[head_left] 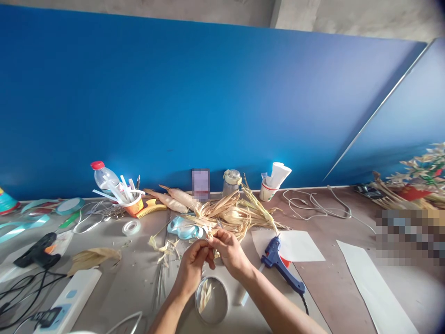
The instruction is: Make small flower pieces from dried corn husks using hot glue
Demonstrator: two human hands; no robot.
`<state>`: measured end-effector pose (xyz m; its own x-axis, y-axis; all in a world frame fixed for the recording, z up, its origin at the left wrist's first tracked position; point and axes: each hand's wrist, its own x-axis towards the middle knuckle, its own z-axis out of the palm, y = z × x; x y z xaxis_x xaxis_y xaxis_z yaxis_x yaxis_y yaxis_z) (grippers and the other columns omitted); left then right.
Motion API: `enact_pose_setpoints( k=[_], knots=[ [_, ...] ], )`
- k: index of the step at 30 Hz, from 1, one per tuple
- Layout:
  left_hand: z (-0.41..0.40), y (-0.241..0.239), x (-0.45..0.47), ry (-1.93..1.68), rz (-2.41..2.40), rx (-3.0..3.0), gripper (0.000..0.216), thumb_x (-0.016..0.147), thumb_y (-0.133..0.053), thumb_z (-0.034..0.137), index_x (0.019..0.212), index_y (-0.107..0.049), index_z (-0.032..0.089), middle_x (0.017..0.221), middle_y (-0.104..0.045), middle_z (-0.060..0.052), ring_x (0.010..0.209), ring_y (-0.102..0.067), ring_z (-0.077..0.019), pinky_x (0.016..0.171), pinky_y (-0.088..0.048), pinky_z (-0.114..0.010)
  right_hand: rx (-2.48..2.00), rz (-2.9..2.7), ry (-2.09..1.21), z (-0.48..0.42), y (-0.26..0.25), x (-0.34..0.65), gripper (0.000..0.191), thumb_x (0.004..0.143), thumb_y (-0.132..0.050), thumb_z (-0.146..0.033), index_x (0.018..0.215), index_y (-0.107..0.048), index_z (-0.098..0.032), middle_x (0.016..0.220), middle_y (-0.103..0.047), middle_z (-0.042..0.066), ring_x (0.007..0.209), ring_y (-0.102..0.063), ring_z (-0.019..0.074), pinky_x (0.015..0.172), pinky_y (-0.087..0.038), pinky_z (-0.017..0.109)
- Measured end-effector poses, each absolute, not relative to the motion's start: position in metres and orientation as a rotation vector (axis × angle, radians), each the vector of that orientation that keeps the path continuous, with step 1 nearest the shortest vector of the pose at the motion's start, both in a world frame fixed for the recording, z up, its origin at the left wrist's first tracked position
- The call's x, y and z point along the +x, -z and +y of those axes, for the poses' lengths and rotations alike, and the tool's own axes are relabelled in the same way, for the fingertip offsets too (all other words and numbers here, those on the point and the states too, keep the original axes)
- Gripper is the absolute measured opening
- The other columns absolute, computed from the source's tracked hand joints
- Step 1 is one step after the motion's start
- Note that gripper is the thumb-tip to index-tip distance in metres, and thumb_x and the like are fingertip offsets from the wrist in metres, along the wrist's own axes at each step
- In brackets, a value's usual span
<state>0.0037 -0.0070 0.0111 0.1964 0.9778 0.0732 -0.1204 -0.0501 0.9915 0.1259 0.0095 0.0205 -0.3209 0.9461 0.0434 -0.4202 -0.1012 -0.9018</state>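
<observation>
My left hand [192, 265] and my right hand [227, 250] meet over the middle of the table, fingers pinched together on a small pale strip of dried husk [211, 236]. Just beyond them lies a pile of dried corn husks [231, 214] and a light blue object [181, 228]. Under my wrists sits a round metal tin [211, 300] with a bit of husk inside. A blue glue gun [282, 264] lies right of my right hand, its nozzle on a white sheet [299, 245].
A black glue gun [36, 251], a power strip [67, 301], tape rolls [131, 227], a water bottle [103, 176] and an orange cup of sticks [133, 204] are on the left. A paper cup [268, 189], a jar [232, 181] and a white cable [314, 202] stand by the blue wall. Husk crafts [417, 183] sit far right.
</observation>
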Motion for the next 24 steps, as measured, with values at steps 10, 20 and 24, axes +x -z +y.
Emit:
enact_pose_setpoints(
  k=[10, 20, 24],
  knots=[
    [-0.002, -0.008, -0.002, -1.072, 0.839, 1.121, 0.029, 0.082, -0.054, 0.040, 0.093, -0.065, 0.016, 0.084, -0.069, -0.009, 0.079, -0.063, -0.0221, 0.079, -0.047, -0.037, -0.761, -0.869, -1.640, 0.019, -0.018, 0.136, 0.028, 0.065, -0.072, -0.037, 0.068, -0.056, -0.015, 0.059, -0.050, -0.003, 0.050, -0.042, 0.0077, 0.045, -0.034, 0.020],
    [-0.003, -0.010, -0.001, -1.075, 0.956, 1.300, 0.018, 0.077, -0.060, 0.033, 0.080, -0.064, 0.016, 0.057, -0.059, 0.000, 0.056, -0.054, -0.0146, 0.060, -0.042, -0.027, -0.710, -0.969, -1.679, 0.017, -0.021, 0.135, 0.028, 0.068, -0.068, -0.040, 0.066, -0.052, -0.017, 0.056, -0.049, -0.003, 0.044, -0.046, 0.0094, 0.040, -0.036, 0.021],
    [-0.006, -0.010, 0.000, -1.055, 0.941, 1.265, 0.015, 0.079, -0.057, 0.031, 0.080, -0.062, 0.016, 0.057, -0.059, 0.001, 0.053, -0.054, -0.0136, 0.056, -0.042, -0.026, -0.835, -1.039, -1.587, 0.017, -0.020, 0.135, 0.032, 0.069, -0.066, -0.046, 0.068, -0.054, -0.016, 0.057, -0.052, -0.001, 0.046, -0.046, 0.0096, 0.042, -0.037, 0.021]
  ],
)
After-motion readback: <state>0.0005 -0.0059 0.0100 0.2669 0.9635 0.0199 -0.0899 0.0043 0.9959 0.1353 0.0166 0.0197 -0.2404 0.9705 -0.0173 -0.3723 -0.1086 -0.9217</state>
